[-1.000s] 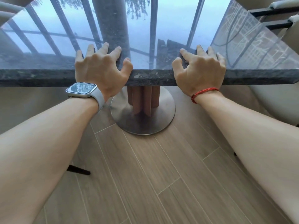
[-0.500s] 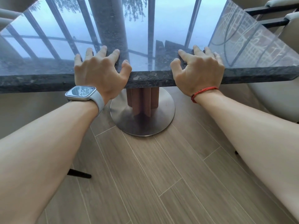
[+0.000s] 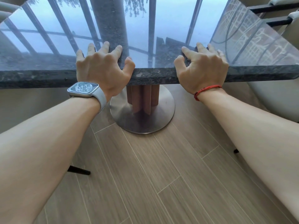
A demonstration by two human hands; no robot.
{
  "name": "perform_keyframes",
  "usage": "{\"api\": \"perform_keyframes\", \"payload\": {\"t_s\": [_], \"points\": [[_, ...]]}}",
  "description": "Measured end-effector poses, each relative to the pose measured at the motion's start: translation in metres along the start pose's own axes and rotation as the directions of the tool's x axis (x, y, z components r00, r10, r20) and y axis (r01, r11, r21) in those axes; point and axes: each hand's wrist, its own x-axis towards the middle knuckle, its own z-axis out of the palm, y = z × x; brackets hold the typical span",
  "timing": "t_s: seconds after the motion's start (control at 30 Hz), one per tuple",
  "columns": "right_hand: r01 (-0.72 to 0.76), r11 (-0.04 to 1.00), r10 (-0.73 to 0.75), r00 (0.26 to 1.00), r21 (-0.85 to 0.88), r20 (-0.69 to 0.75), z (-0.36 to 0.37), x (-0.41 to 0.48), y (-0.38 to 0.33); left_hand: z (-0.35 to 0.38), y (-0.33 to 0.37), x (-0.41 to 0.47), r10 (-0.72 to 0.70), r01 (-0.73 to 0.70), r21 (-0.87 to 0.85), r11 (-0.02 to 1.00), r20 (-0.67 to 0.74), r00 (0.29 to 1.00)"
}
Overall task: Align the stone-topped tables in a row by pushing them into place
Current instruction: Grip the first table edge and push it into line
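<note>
A stone-topped table (image 3: 150, 75) with a dark glossy top, a brown ribbed column and a round steel foot (image 3: 142, 122) stands right in front of me. My left hand (image 3: 102, 68), with a watch on the wrist, lies over the near edge: spread fingertips on the top, heel of the palm against the edge. My right hand (image 3: 202, 70), with a red cord on the wrist, presses the same edge further right in the same way. Both thumbs rest on the top rim. Only this one table shows.
Pale upholstered chairs stand close by: one (image 3: 275, 101) at the right beside the table, another's arm (image 3: 6, 12) at the far left. A black chair leg (image 3: 79, 170) pokes out under my left forearm. Wood-plank floor (image 3: 153, 175) stretches below.
The table's near edge has tilted slightly in view, its left end lower than a second ago. Both hands keep their places on the edge.
</note>
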Motion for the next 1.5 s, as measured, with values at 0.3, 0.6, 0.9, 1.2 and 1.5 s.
{"api": "perform_keyframes", "payload": {"t_s": [0.3,0.6,0.9,1.2,1.5], "points": [[-0.002,1.000,0.002,1.000,0.006,0.002,0.000,0.000,0.000,-0.002,0.000,-0.001,-0.012,0.012,0.006,1.000,0.023,1.000],[-0.041,0.999,0.041,0.989,-0.003,0.139,-0.008,0.004,-0.006,-0.008,-0.001,0.001,-0.013,0.016,-0.017,1.000,0.174,0.985],[0.024,1.000,-0.028,0.962,0.016,0.270,-0.023,0.002,-0.100,-0.045,-0.067,-0.006,-0.063,0.089,-0.154,0.984,0.166,0.984],[0.199,0.977,-0.213,0.915,0.078,0.343,0.023,0.004,-0.209,-0.033,-0.169,-0.001,-0.177,0.182,-0.013,0.983,0.173,0.969],[0.197,0.976,-0.213,0.948,0.089,0.238,0.026,0.003,-0.215,-0.019,-0.169,-0.005,-0.210,0.211,-0.064,0.975,0.026,0.977]]}}
